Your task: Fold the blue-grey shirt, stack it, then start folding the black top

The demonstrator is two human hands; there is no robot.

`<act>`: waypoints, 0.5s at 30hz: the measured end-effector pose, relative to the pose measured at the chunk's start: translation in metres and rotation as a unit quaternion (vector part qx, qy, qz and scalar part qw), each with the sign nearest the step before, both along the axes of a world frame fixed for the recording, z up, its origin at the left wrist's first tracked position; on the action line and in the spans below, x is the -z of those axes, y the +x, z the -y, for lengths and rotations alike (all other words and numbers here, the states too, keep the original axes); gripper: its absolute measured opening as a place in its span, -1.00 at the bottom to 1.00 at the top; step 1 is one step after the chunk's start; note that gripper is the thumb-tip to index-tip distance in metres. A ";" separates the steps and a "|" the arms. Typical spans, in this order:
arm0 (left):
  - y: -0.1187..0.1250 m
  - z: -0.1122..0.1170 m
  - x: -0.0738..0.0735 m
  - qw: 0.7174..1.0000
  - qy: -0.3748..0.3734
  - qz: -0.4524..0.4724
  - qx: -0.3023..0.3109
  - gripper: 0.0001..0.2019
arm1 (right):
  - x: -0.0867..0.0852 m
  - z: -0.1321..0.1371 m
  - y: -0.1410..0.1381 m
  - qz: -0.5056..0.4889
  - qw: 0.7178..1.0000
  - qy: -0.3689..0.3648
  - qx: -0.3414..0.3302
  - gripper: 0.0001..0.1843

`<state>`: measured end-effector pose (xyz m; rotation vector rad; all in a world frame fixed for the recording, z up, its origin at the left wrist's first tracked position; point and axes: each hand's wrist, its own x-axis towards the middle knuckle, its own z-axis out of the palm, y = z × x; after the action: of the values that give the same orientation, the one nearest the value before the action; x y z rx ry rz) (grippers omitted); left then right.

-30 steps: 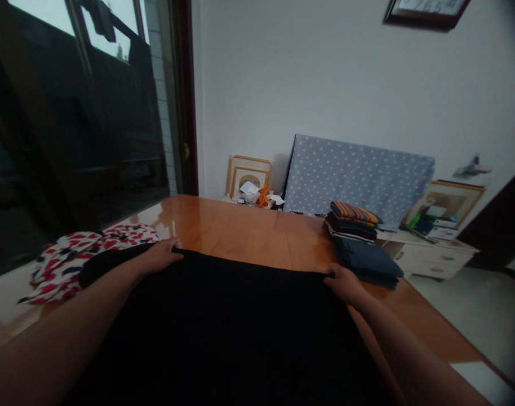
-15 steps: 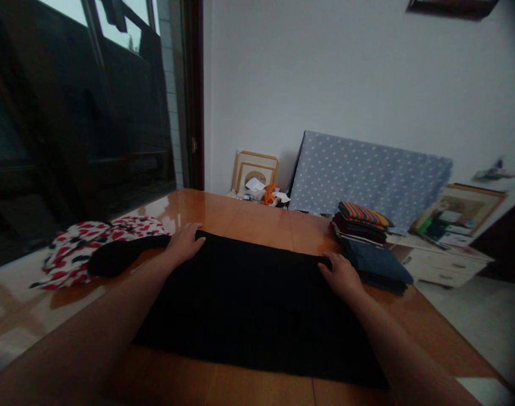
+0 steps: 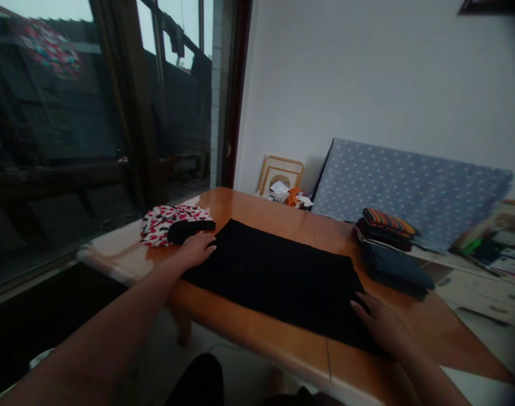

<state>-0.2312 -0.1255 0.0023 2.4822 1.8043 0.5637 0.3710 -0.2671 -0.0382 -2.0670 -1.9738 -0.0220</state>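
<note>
A black cloth (image 3: 278, 273) lies spread flat on the glossy wooden table (image 3: 257, 324). My left hand (image 3: 197, 248) rests palm down on its left edge, fingers stretched out. Over the cloth's near right corner, my right hand (image 3: 382, 321) lies flat with its fingers extended. Neither hand grips anything.
A red, white and black patterned cloth (image 3: 167, 223) with a dark piece on it sits at the table's left end. A stack of folded clothes (image 3: 388, 245) stands at the right. Behind are a dotted blue panel (image 3: 409, 189), picture frames (image 3: 280, 172) and dark windows on the left.
Both hands slid back from the cloth's far edge toward its near side and outer edges. The view pulled back and turned left, so the table's near edge and the floor show.
</note>
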 end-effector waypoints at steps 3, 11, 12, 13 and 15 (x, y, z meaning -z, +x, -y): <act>-0.007 0.022 -0.008 0.998 0.045 0.033 -0.032 -0.58 | -0.007 0.020 -0.003 -0.016 0.999 0.040 0.016 -0.44; 0.055 0.079 -0.015 0.988 0.064 0.125 0.069 -0.63 | -0.044 0.050 -0.061 -0.064 0.991 0.115 -0.010 -0.52; 0.064 0.084 -0.013 0.987 0.050 0.126 0.083 -0.62 | -0.047 0.049 -0.070 -0.069 0.991 0.109 -0.023 -0.54; 0.073 0.088 -0.012 0.988 0.034 0.124 0.091 -0.60 | -0.050 0.048 -0.080 -0.073 0.992 0.101 -0.030 -0.55; 0.086 0.093 -0.010 0.989 0.004 0.111 0.094 -0.54 | -0.053 0.046 -0.097 -0.072 0.994 0.077 -0.037 -0.55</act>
<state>-0.1453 -0.2188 0.0125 2.4452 1.4730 0.7992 0.2737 -0.3132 0.0147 -1.8441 -1.8982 -0.0100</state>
